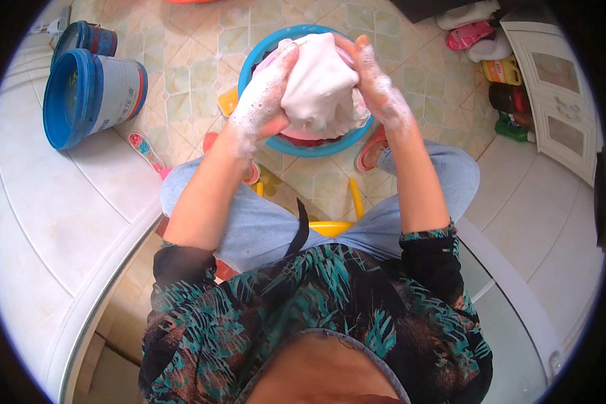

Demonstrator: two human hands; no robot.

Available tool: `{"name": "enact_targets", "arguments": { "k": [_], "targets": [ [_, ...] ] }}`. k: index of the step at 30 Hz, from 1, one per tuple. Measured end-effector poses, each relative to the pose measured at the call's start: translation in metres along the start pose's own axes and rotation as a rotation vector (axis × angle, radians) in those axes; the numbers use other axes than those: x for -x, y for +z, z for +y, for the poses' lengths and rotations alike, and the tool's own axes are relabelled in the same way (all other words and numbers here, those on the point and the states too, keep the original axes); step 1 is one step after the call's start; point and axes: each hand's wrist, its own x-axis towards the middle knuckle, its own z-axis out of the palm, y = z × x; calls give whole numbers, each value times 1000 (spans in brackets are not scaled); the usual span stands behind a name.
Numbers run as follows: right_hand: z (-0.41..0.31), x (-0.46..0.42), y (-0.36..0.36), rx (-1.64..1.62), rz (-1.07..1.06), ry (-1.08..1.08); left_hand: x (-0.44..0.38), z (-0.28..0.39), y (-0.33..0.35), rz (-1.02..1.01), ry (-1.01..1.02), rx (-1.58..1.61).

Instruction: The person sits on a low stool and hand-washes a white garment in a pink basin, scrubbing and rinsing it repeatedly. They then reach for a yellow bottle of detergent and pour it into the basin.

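A bunched wet white cloth (318, 81) is held up between my two hands, over a round blue plastic basin (315, 152). My left hand (262, 98) grips the cloth's left side, thumb up and thick with soap suds. On the opposite side my right hand (381, 91) presses against it, also foamy, its fingers partly hidden behind the cloth. Beneath the cloth, something pink (303, 134) and dark red fabric show inside the basin. The cloth covers most of the basin's contents.
Two blue buckets (93, 96) stand at the left wall, near a flowered brush (144, 149). A yellow object (228, 102) lies beside the basin. Several bottles (500, 70) line a white cabinet (560, 91) at right. A yellow stool (328, 228) is under me.
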Motion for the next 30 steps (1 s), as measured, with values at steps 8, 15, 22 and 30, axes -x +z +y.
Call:
{"name": "enact_targets", "arguments": {
  "k": [8,15,22,30],
  "targets": [
    [-21,13,5,-223,127,-175,-5,-4,-1,41,22,-133],
    [9,16,70,1151,440,-982,-13,-42,-38,-365,20,314],
    [35,12,77,1239,402,-739,-49,-52,-46,-533,58,327],
    [39,-13,45,1433,342,-850,-38,-43,-42,-232,-71,237]
  ]
}}
